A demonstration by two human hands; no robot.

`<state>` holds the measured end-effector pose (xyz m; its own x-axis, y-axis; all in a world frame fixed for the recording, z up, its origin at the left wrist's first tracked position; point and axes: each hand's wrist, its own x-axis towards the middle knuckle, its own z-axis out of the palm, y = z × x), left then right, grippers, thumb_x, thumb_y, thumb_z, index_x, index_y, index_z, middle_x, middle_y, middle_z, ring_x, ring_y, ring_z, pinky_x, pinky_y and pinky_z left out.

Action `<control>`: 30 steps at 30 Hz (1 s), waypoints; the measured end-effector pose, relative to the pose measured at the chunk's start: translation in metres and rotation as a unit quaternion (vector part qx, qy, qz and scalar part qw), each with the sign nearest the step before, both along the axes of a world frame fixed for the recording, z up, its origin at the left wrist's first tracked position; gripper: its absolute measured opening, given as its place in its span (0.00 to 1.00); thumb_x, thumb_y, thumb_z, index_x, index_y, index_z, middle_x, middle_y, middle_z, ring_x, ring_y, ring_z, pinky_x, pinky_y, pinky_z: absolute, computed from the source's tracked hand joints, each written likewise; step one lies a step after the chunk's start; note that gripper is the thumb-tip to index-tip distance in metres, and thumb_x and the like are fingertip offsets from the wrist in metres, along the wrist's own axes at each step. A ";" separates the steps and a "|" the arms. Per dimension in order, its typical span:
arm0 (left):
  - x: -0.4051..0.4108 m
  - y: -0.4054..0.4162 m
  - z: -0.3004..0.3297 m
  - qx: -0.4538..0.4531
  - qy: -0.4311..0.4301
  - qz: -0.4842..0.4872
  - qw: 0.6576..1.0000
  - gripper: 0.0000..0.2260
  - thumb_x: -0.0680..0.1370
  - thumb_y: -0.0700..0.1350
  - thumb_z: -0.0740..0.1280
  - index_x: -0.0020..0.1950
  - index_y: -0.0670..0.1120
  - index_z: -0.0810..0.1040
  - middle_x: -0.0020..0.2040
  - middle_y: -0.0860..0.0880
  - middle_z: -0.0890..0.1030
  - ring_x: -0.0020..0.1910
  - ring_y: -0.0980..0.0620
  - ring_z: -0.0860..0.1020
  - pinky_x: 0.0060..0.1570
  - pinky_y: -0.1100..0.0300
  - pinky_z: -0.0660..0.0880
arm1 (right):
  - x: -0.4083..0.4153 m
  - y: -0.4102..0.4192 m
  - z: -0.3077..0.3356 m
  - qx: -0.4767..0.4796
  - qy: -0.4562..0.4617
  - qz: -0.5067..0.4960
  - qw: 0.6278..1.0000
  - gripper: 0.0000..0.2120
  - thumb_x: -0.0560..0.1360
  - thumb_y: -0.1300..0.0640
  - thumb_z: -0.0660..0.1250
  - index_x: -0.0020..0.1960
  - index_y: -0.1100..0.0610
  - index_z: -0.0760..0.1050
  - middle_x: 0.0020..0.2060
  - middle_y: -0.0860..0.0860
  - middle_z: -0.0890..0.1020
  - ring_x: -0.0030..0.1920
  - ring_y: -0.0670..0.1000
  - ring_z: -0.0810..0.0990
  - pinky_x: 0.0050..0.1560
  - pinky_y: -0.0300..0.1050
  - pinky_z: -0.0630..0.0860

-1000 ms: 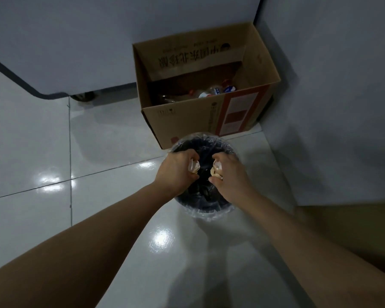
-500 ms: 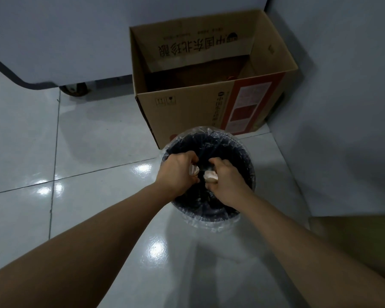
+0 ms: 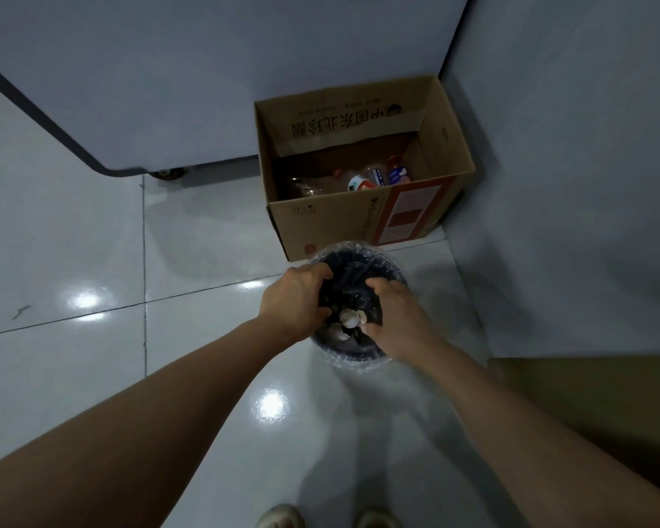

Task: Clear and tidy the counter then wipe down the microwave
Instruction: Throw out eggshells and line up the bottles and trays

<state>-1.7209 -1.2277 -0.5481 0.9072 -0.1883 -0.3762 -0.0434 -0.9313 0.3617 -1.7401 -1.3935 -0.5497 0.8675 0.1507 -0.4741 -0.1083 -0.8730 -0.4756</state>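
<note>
- Left hand hangs over the bin's mouth with fingers curled downward and spread loose, holding nothing.
- Right hand likewise, fingers loose and empty.
- Pale scraps sit between the fingertips, inside the lined trash bin.
- Beyond the fingers stands an open cardboard box holding bottles.

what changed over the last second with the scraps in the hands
Both hands, left and right, have let go: the pale scraps they pinched now lie loose in the bin. The hands remain over the bin; the box stays behind it.
</note>
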 end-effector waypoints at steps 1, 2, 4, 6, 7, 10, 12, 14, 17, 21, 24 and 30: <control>-0.003 0.003 0.017 0.002 0.000 0.001 1.000 0.25 0.72 0.46 0.71 0.67 0.50 0.69 0.63 0.48 0.76 0.60 0.46 0.74 0.52 0.53 0.75 | -0.003 0.001 0.019 0.000 0.001 0.001 1.000 0.31 0.74 0.57 0.69 0.73 0.53 0.59 0.67 0.53 0.67 0.68 0.53 0.66 0.66 0.45 0.66; -0.005 0.005 0.035 0.003 0.000 0.002 1.000 0.25 0.72 0.47 0.71 0.67 0.50 0.69 0.63 0.48 0.76 0.61 0.46 0.74 0.51 0.53 0.75 | -0.006 0.002 0.038 0.001 0.003 0.002 1.000 0.31 0.74 0.57 0.68 0.73 0.53 0.59 0.67 0.53 0.67 0.68 0.53 0.66 0.66 0.45 0.66; -0.010 0.009 0.071 0.005 -0.002 0.007 1.000 0.24 0.72 0.47 0.72 0.67 0.51 0.69 0.62 0.48 0.77 0.59 0.46 0.75 0.50 0.53 0.76 | -0.011 0.004 0.076 0.000 0.004 0.006 1.000 0.31 0.74 0.57 0.69 0.73 0.53 0.59 0.68 0.53 0.67 0.69 0.53 0.65 0.66 0.45 0.66; -0.013 0.014 0.109 0.005 -0.007 0.010 1.000 0.23 0.72 0.48 0.72 0.65 0.51 0.69 0.60 0.48 0.78 0.57 0.46 0.77 0.49 0.53 0.77 | -0.015 0.007 0.116 -0.004 0.002 0.011 1.000 0.31 0.74 0.57 0.69 0.73 0.53 0.59 0.68 0.53 0.67 0.69 0.53 0.65 0.67 0.46 0.66; -0.014 0.016 0.129 0.007 -0.009 0.011 1.000 0.22 0.72 0.48 0.71 0.64 0.51 0.69 0.60 0.48 0.78 0.57 0.47 0.77 0.48 0.52 0.78 | -0.017 0.009 0.136 -0.004 0.002 0.013 1.000 0.31 0.74 0.57 0.69 0.73 0.53 0.59 0.68 0.53 0.66 0.69 0.53 0.65 0.67 0.46 0.66; -0.018 0.023 0.188 0.015 -0.016 0.016 1.000 0.22 0.73 0.48 0.71 0.65 0.50 0.69 0.61 0.49 0.77 0.58 0.47 0.76 0.51 0.52 0.78 | -0.021 0.013 0.198 -0.004 -0.004 0.023 1.000 0.31 0.75 0.57 0.68 0.73 0.53 0.59 0.70 0.51 0.65 0.70 0.52 0.64 0.68 0.45 0.65; -0.020 0.028 0.228 0.016 -0.017 0.020 1.000 0.22 0.73 0.48 0.71 0.65 0.51 0.70 0.62 0.49 0.76 0.58 0.48 0.76 0.53 0.52 0.77 | -0.023 0.016 0.239 -0.007 -0.017 0.032 0.999 0.30 0.75 0.57 0.68 0.73 0.53 0.60 0.70 0.51 0.66 0.70 0.51 0.64 0.68 0.44 0.64; -0.022 0.033 0.267 0.024 -0.017 0.022 0.999 0.22 0.73 0.49 0.71 0.65 0.51 0.70 0.62 0.49 0.76 0.58 0.47 0.76 0.53 0.52 0.77 | -0.026 0.018 0.277 -0.007 -0.023 0.043 0.999 0.29 0.75 0.56 0.69 0.72 0.52 0.61 0.69 0.50 0.66 0.69 0.51 0.65 0.67 0.43 0.65; -0.023 0.040 0.323 0.038 -0.026 0.023 0.999 0.22 0.73 0.49 0.71 0.65 0.51 0.69 0.60 0.49 0.77 0.56 0.47 0.76 0.52 0.50 0.78 | -0.029 0.023 0.330 -0.005 -0.032 0.058 0.998 0.29 0.74 0.57 0.69 0.71 0.52 0.62 0.68 0.50 0.67 0.68 0.51 0.66 0.65 0.43 0.66; -0.026 0.049 0.392 0.040 -0.035 0.028 0.998 0.20 0.73 0.48 0.70 0.64 0.51 0.70 0.60 0.49 0.77 0.56 0.47 0.77 0.53 0.50 0.78 | -0.031 0.030 0.394 -0.018 -0.045 0.081 0.996 0.30 0.74 0.55 0.69 0.72 0.52 0.61 0.68 0.50 0.67 0.68 0.52 0.66 0.67 0.45 0.67; -0.029 0.055 0.439 0.047 -0.046 0.031 0.997 0.22 0.74 0.49 0.70 0.66 0.51 0.69 0.62 0.48 0.76 0.58 0.47 0.76 0.55 0.50 0.77 | -0.028 0.037 0.438 -0.029 -0.067 0.116 0.991 0.30 0.74 0.55 0.69 0.71 0.52 0.61 0.67 0.51 0.66 0.68 0.52 0.65 0.68 0.47 0.67; -0.041 0.067 0.521 0.049 -0.073 0.070 0.994 0.22 0.74 0.48 0.70 0.66 0.50 0.68 0.62 0.48 0.76 0.58 0.48 0.76 0.55 0.53 0.77 | -0.022 0.055 0.515 -0.036 -0.104 0.166 0.980 0.29 0.73 0.55 0.69 0.70 0.53 0.62 0.64 0.52 0.68 0.65 0.53 0.66 0.64 0.49 0.69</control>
<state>-1.7615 -1.1606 -0.0275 0.9680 -0.0254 -0.2498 0.0438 -0.9625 0.2677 -1.7622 -1.3383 -0.0345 0.8551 0.4147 -0.3112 0.2814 -0.8753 -0.3932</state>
